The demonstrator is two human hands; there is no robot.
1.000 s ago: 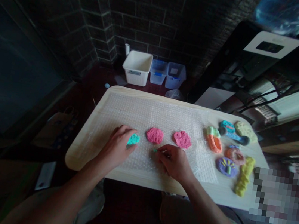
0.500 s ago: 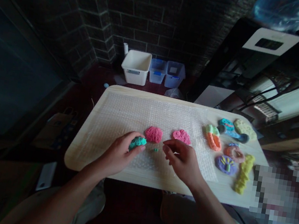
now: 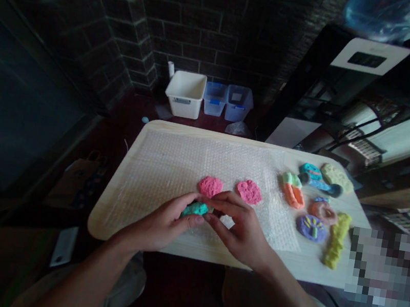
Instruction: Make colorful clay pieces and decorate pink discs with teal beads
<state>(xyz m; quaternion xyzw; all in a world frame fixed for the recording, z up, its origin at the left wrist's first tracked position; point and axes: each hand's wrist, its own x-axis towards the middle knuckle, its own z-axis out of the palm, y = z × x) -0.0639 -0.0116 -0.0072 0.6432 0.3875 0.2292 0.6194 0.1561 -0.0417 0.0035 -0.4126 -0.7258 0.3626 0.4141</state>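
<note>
A lump of teal-green modelling clay (image 3: 195, 209) is in my left hand (image 3: 165, 222), its thumb along the near side and its fingers along the far side. My right hand (image 3: 245, 230) meets it from the right, thumb and forefinger tips closed about the lump's right end. Just beyond the hands, a bumpy pink clay piece (image 3: 210, 186) lies on bubble wrap (image 3: 164, 162). Right of it is a second, flatter pink clay piece (image 3: 249, 191). The spot under my right fingers is hidden.
Clay shapes stand on the table's right side: an orange-and-green one (image 3: 294, 191), a blue-grey dumbbell-like one (image 3: 320, 185), a purple disc (image 3: 311, 228), and a yellow strip (image 3: 337, 241). Beyond the table (image 3: 110, 211) are a white bin (image 3: 185, 93) and two blue bins (image 3: 238, 104).
My right hand has moved left and closed onto the green clay's right end. My left hand has shifted slightly right and nearer me with the clay. The small green crumb is now hidden.
</note>
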